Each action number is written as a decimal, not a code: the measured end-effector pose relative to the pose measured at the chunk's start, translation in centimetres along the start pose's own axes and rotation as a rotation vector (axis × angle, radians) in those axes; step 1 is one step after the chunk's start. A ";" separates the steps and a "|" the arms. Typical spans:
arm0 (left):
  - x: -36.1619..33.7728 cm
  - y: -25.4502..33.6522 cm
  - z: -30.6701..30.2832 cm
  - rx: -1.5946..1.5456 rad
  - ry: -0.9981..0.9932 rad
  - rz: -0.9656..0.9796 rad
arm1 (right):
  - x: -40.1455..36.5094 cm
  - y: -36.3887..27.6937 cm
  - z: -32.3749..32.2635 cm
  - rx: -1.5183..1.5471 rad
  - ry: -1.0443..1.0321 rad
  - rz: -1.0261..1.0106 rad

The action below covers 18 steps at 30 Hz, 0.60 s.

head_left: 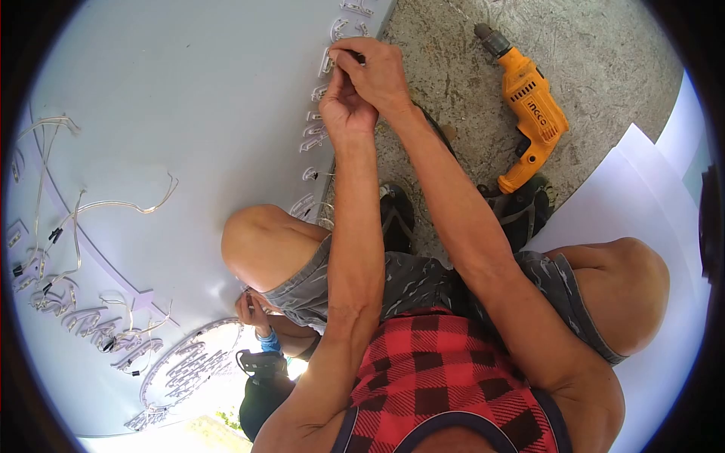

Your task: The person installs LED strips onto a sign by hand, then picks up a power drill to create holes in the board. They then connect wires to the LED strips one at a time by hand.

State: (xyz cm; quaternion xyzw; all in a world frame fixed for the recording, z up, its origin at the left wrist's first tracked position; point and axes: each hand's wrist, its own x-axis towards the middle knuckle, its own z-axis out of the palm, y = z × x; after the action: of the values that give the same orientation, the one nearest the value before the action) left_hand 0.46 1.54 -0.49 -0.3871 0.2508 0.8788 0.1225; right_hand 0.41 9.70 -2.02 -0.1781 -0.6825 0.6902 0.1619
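Note:
My left hand [349,110] is at the edge of a large pale board [189,98], palm turned up and fingers curled in. Over it, my right hand [380,73] is closed, its thumb and fingertips pinched together beside the left fingertips. Whatever they pinch is hidden by the fingers. Right by the fingertips is a small raised sign letter [325,63] with light strips in it. More such letters [313,136] run down the board's edge, some with thin wires.
A yellow drill [531,113] lies on the concrete floor [604,68] at right. White sheets [612,196] lie beside my leg. Wired letters [91,325] and a round emblem [196,362] occupy the board's lower left. Another person's hand [253,311] touches the board near my knee.

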 end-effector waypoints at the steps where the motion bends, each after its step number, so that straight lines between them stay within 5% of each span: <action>1: -0.2 -0.2 -0.1 0.091 -0.009 0.009 | 0.0 -0.4 -0.2 0.072 -0.009 0.156; 18: -8.1 0.9 1.8 0.794 0.116 0.176 | 1.0 -0.8 0.8 -0.046 0.012 0.076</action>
State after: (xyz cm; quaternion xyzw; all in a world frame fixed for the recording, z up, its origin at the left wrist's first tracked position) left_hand 4.45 1.60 6.88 -0.3358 0.6091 0.6975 0.1726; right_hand -0.86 9.51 -1.29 -0.2116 -0.6901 0.6787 0.1356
